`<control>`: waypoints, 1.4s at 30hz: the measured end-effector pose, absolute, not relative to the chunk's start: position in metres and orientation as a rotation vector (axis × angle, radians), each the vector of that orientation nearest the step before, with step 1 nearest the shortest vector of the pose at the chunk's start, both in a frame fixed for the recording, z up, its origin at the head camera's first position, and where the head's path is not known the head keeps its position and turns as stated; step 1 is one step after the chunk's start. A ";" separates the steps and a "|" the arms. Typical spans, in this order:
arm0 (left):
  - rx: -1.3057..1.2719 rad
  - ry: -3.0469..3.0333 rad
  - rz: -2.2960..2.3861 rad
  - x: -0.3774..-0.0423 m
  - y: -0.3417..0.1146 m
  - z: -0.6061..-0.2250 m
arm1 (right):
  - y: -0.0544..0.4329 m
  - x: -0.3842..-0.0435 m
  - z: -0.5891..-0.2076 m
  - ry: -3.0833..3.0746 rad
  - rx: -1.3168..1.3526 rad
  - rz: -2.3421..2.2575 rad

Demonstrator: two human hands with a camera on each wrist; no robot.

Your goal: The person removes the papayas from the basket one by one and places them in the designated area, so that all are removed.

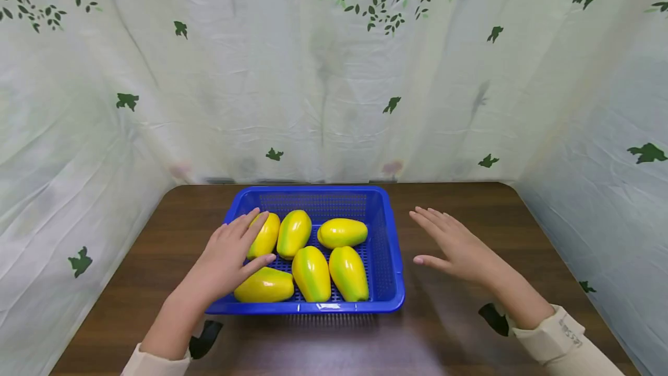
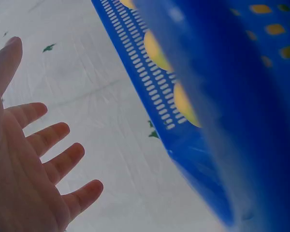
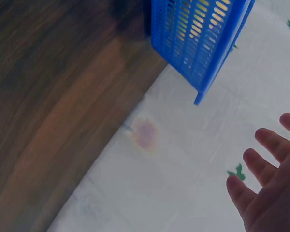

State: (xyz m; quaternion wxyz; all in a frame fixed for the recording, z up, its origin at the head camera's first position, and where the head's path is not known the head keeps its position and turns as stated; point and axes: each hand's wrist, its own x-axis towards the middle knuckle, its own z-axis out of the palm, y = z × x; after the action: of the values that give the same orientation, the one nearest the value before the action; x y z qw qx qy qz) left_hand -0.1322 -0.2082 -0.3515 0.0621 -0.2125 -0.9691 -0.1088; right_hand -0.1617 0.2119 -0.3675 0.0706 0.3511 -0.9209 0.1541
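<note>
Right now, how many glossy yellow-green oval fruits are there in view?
6 fruits, all inside the rectangular blue plastic basket: far row left, middle, right; near row left, middle, right. The bare left hand might hide others.

A blue plastic basket, rectangular with perforated sides, sits upright on the table. Inside are six glossy yellow fruits, several streaked with green. Three lie toward the back, the rightmost sideways; in front, the leftmost lies sideways and two point lengthwise. The left hand, fingers extended, partly covers the left fruits from view, while the right hand is apart from the basket's right side.
</note>
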 end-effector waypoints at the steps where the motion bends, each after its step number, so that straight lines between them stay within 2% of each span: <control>1: -0.632 -2.925 -0.336 -0.132 -0.210 -0.353 | 0.210 -0.162 -0.368 -2.769 1.061 0.464; 27: -0.245 -2.901 -0.666 -0.111 -0.261 -0.388 | 0.152 -0.158 -0.385 -2.826 1.107 0.746; 35: 0.015 -2.905 -0.809 -0.106 -0.264 -0.400 | 0.130 -0.158 -0.389 -2.802 1.118 0.882; 42: 0.120 -2.846 -0.972 -0.102 -0.268 -0.412 | 0.110 -0.156 -0.397 -2.834 0.994 0.965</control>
State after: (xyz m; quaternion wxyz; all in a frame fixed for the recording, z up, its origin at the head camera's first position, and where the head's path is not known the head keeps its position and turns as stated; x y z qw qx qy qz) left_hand -0.1020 -0.2683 -0.4119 0.0657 0.0399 -0.9435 -0.3224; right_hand -0.1555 0.1103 -0.3966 -0.0063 0.3152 -0.8984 0.3058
